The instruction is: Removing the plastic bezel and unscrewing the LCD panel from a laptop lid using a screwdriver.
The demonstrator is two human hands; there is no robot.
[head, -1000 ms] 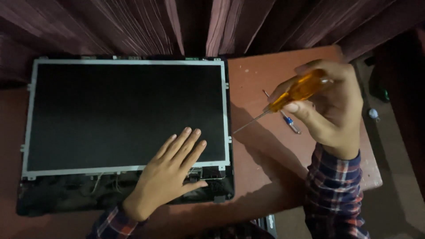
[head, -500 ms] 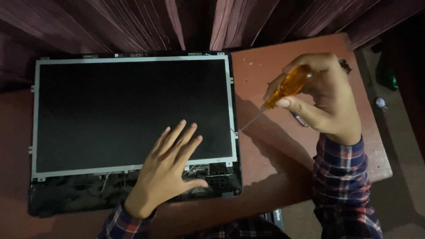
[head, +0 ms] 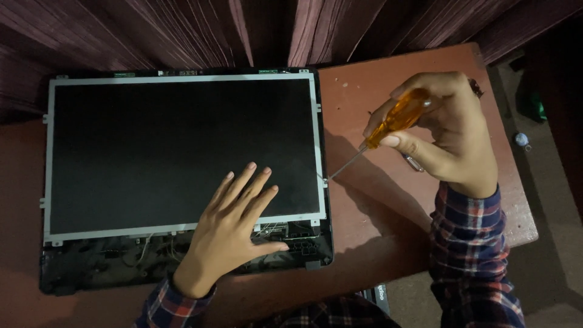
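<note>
A bare dark display panel point(head: 176, 146) with a thin metal frame lies flat in its black back cover on a reddish-brown table point(head: 364, 255). My left hand point(head: 234, 228) rests flat on the panel's lower right part, fingers spread. My right hand point(head: 443, 130) grips a screwdriver point(head: 398, 118) with an amber handle. Its thin shaft slants down to the left, and the tip touches the frame's right edge near the lower corner.
Exposed wiring and parts point(head: 182, 249) run along the cover's bottom strip. A small tool point(head: 413, 163) lies on the table under my right hand. Dark curtains point(head: 267, 30) hang behind the table. On the floor at right sit a green object point(head: 534, 106) and a small round cap point(head: 521, 140).
My right hand has brought the screwdriver down and to the left, so its tip now meets the frame's right edge. My left hand stays flat on the panel.
</note>
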